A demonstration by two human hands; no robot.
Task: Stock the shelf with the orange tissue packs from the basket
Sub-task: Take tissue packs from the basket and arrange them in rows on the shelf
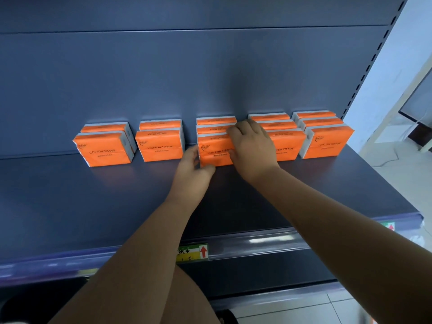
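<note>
I count five pack columns (105,150) on shelf (93,206) | left grip (194,166) and right grip (251,148) clasp front centre pack (216,152) | basket unseen, remainder unknown.

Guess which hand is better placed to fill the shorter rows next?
Probably the left hand: it holds the left edge of the middle front pack, beside the two-pack rows. The right hand lies over that pack's right side, farther from them.
</note>
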